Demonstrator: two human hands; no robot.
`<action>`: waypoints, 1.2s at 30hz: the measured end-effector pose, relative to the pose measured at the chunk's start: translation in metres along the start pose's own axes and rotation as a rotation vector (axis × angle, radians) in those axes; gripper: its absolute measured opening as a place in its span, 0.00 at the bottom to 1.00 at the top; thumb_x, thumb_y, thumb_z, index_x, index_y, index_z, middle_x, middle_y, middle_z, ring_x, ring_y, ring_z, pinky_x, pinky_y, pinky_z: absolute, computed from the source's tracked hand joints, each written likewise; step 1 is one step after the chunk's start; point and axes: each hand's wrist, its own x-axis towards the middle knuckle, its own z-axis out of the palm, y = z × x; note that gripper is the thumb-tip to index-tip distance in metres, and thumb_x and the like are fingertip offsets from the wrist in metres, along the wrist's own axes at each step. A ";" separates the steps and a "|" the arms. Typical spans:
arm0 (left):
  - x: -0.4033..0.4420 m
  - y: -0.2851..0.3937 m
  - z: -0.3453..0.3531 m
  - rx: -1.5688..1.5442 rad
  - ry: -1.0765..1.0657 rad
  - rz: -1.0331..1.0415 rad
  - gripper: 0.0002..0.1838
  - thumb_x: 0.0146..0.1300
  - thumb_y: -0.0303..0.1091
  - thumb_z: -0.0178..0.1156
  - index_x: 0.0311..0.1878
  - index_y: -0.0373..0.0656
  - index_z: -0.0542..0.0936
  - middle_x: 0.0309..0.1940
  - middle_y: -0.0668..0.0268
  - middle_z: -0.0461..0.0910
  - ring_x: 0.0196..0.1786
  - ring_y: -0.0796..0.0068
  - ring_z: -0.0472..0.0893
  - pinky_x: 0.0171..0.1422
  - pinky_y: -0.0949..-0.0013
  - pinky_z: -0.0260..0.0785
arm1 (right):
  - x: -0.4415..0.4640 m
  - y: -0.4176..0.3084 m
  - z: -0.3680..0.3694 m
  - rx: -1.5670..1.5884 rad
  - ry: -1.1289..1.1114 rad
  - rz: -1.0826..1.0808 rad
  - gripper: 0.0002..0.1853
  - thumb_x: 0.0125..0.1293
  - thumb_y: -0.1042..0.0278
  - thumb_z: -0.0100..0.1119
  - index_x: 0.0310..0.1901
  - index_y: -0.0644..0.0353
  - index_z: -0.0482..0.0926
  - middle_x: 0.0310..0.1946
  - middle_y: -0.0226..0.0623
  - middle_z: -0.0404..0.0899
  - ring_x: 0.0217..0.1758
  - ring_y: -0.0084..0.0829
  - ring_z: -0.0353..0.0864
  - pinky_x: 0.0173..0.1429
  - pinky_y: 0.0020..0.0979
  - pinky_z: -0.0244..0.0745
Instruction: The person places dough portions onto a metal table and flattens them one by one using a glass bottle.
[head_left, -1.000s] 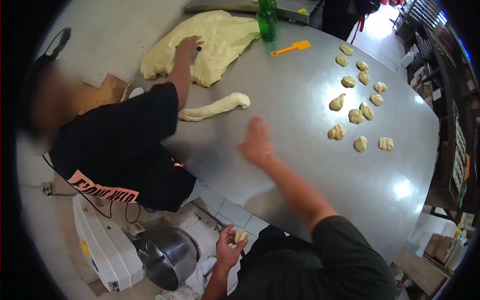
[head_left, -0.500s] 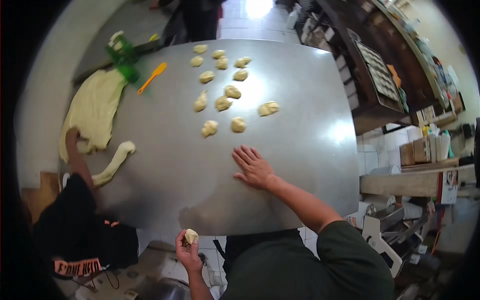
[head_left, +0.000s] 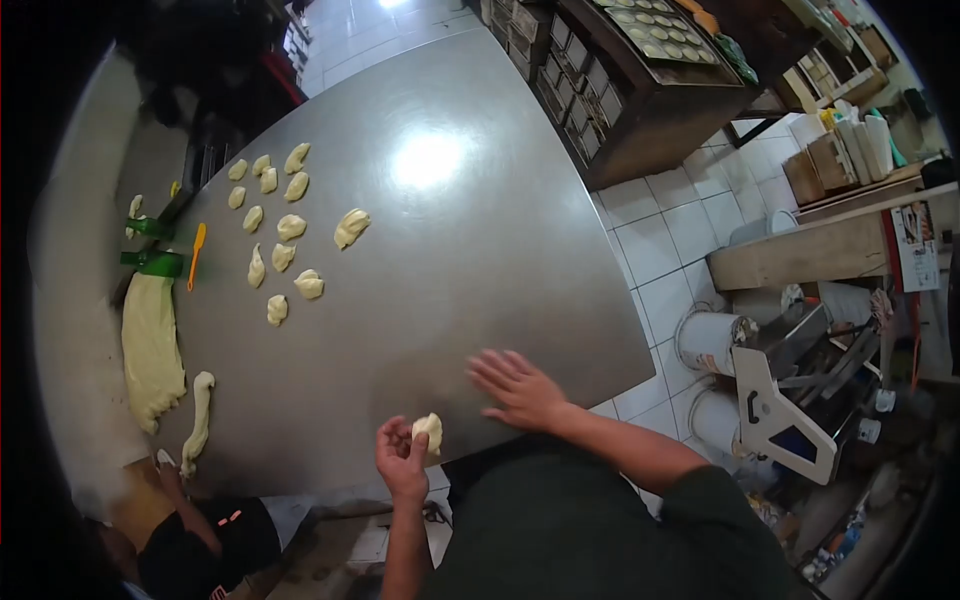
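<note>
Dough piece [head_left: 430, 431] held near the bench [head_left: 480, 260]'s six o'clock edge

The left hand [head_left: 404, 458], half-curled, grips it between thumb and fingers; at that hand's two o'clock, the right hand [head_left: 525, 393] stretches open, empty. Dough lumps [head_left: 291, 227] lie toward eleven o'clock.

The right hand [head_left: 522, 392] has room ahead over the table [head_left: 480, 270], but dough pieces [head_left: 291, 227] obstruct farther left.

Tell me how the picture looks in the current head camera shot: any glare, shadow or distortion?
Head view: white glare burns out a patch of the broad grey metal table, right of the loose pale yellow dough lumps; head view: the table dims softly around the person's bare right hand; head view: black vignetting rounds the corners, suggesting a wide lens.
</note>
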 end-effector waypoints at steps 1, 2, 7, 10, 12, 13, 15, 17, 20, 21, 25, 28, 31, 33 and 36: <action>0.008 0.001 0.007 0.072 0.006 0.057 0.24 0.66 0.25 0.67 0.63 0.38 0.72 0.44 0.65 0.80 0.48 0.77 0.80 0.55 0.71 0.75 | -0.037 0.020 -0.016 0.039 -0.069 0.110 0.45 0.68 0.33 0.52 0.77 0.58 0.59 0.81 0.43 0.53 0.85 0.46 0.46 0.83 0.52 0.42; 0.016 0.005 0.012 0.147 0.015 0.115 0.21 0.69 0.25 0.65 0.62 0.37 0.73 0.46 0.65 0.80 0.49 0.77 0.80 0.56 0.70 0.75 | -0.070 0.039 -0.033 0.080 -0.137 0.216 0.46 0.68 0.33 0.51 0.78 0.56 0.58 0.81 0.42 0.51 0.85 0.45 0.44 0.83 0.53 0.41; 0.026 0.016 0.027 0.157 0.027 0.139 0.24 0.72 0.25 0.60 0.69 0.37 0.70 0.47 0.66 0.81 0.49 0.78 0.80 0.57 0.71 0.74 | -0.070 0.123 -0.061 -0.072 0.018 0.598 0.47 0.70 0.36 0.52 0.79 0.63 0.53 0.81 0.49 0.47 0.85 0.51 0.44 0.84 0.53 0.38; 0.023 0.022 0.028 0.200 0.042 0.144 0.24 0.72 0.25 0.60 0.69 0.37 0.71 0.49 0.65 0.82 0.51 0.77 0.80 0.58 0.70 0.75 | 0.009 0.127 -0.037 -0.077 0.218 0.709 0.48 0.70 0.37 0.53 0.77 0.70 0.53 0.80 0.57 0.47 0.84 0.56 0.44 0.84 0.52 0.37; 0.028 0.024 0.030 0.132 0.066 0.166 0.23 0.72 0.26 0.60 0.68 0.36 0.72 0.51 0.63 0.82 0.52 0.75 0.81 0.60 0.69 0.75 | 0.056 0.103 -0.019 -0.139 0.154 0.544 0.48 0.70 0.41 0.54 0.75 0.75 0.53 0.79 0.62 0.48 0.83 0.59 0.45 0.85 0.51 0.38; 0.034 0.022 0.029 0.137 0.097 0.182 0.22 0.72 0.26 0.61 0.67 0.35 0.72 0.52 0.62 0.81 0.53 0.75 0.81 0.61 0.68 0.74 | 0.069 0.080 -0.010 -0.049 0.080 0.428 0.47 0.70 0.42 0.55 0.75 0.75 0.53 0.78 0.62 0.49 0.83 0.58 0.45 0.85 0.51 0.39; 0.045 0.032 0.035 0.137 0.160 0.208 0.20 0.73 0.27 0.60 0.65 0.36 0.75 0.53 0.61 0.82 0.54 0.74 0.80 0.63 0.67 0.74 | 0.072 0.029 -0.001 0.106 -0.006 0.158 0.42 0.70 0.45 0.56 0.73 0.72 0.59 0.76 0.59 0.55 0.81 0.55 0.52 0.83 0.49 0.46; 0.071 0.023 0.025 0.111 0.122 0.205 0.21 0.73 0.32 0.61 0.66 0.38 0.75 0.56 0.59 0.78 0.53 0.72 0.81 0.62 0.66 0.75 | 0.081 0.002 -0.015 0.171 -0.026 -0.017 0.38 0.71 0.47 0.56 0.71 0.70 0.63 0.74 0.58 0.60 0.78 0.54 0.58 0.81 0.48 0.53; 0.101 -0.026 0.003 0.539 0.134 0.300 0.24 0.72 0.41 0.63 0.67 0.43 0.76 0.64 0.55 0.70 0.50 0.69 0.82 0.60 0.65 0.76 | 0.085 -0.002 -0.037 0.525 -0.041 0.167 0.26 0.67 0.58 0.64 0.62 0.64 0.73 0.60 0.54 0.75 0.65 0.56 0.73 0.69 0.49 0.69; 0.113 -0.029 -0.009 1.005 0.209 0.415 0.26 0.70 0.46 0.64 0.68 0.46 0.76 0.67 0.54 0.64 0.48 0.67 0.83 0.58 0.65 0.77 | 0.093 0.006 -0.039 0.439 0.078 0.221 0.23 0.66 0.62 0.65 0.60 0.61 0.74 0.56 0.53 0.78 0.61 0.56 0.75 0.65 0.49 0.71; 0.127 0.020 -0.073 0.709 0.166 0.162 0.30 0.67 0.51 0.67 0.67 0.46 0.77 0.66 0.53 0.62 0.41 0.67 0.83 0.52 0.65 0.78 | 0.101 0.030 -0.023 0.043 0.254 0.442 0.28 0.66 0.63 0.65 0.63 0.68 0.71 0.65 0.58 0.71 0.69 0.58 0.69 0.73 0.50 0.65; 0.181 0.027 -0.162 0.611 0.282 0.232 0.28 0.67 0.52 0.66 0.61 0.42 0.79 0.57 0.56 0.72 0.39 0.67 0.82 0.51 0.62 0.77 | 0.091 -0.005 0.004 -0.044 0.164 0.525 0.36 0.68 0.59 0.60 0.72 0.71 0.62 0.76 0.58 0.56 0.80 0.56 0.53 0.82 0.53 0.47; 0.253 0.062 -0.255 0.629 0.414 0.273 0.22 0.66 0.45 0.68 0.55 0.39 0.80 0.46 0.60 0.78 0.37 0.69 0.82 0.48 0.63 0.77 | 0.087 -0.057 0.024 -0.067 0.062 0.735 0.40 0.71 0.55 0.55 0.76 0.72 0.54 0.80 0.57 0.48 0.83 0.56 0.45 0.84 0.53 0.38; 0.297 0.100 -0.303 0.568 0.433 0.390 0.20 0.63 0.40 0.69 0.53 0.38 0.80 0.44 0.59 0.81 0.39 0.67 0.83 0.48 0.62 0.77 | 0.084 -0.089 0.033 -0.134 0.042 0.774 0.41 0.73 0.54 0.52 0.77 0.72 0.51 0.80 0.58 0.46 0.83 0.56 0.45 0.84 0.53 0.37; 0.371 0.166 -0.338 0.636 0.332 0.513 0.20 0.62 0.39 0.70 0.53 0.38 0.79 0.46 0.57 0.83 0.43 0.62 0.84 0.50 0.61 0.77 | 0.068 -0.120 0.063 -0.190 0.146 0.712 0.42 0.72 0.50 0.52 0.78 0.68 0.51 0.81 0.55 0.46 0.84 0.54 0.44 0.84 0.53 0.38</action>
